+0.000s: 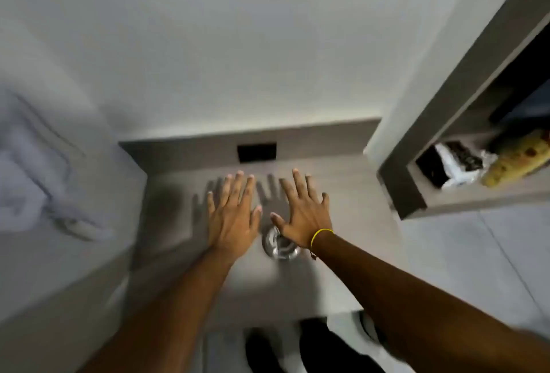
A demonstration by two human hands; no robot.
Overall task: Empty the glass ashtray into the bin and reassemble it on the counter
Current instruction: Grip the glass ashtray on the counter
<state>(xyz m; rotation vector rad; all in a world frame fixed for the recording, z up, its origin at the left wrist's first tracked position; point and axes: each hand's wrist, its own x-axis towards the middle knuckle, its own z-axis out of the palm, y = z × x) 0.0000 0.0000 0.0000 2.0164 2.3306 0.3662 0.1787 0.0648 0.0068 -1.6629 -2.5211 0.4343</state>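
The glass ashtray (279, 246) sits on the grey counter (351, 194), clear and round, partly hidden under my right wrist. My left hand (233, 212) hovers flat over the counter just left of the ashtray, fingers spread, holding nothing. My right hand (303, 212) is spread flat above and slightly beyond the ashtray, thumb near its far rim, with a yellow band on the wrist. Both hands cast shadows on the counter. No bin is in view.
A dark rectangular cut-out (256, 152) sits in the counter's back ledge. White bedding (44, 170) lies to the left. On the right an open shelf (476, 197) holds a black-and-white packet (455, 167) and a yellow packet (518, 161). My dark shoes (297, 349) stand below.
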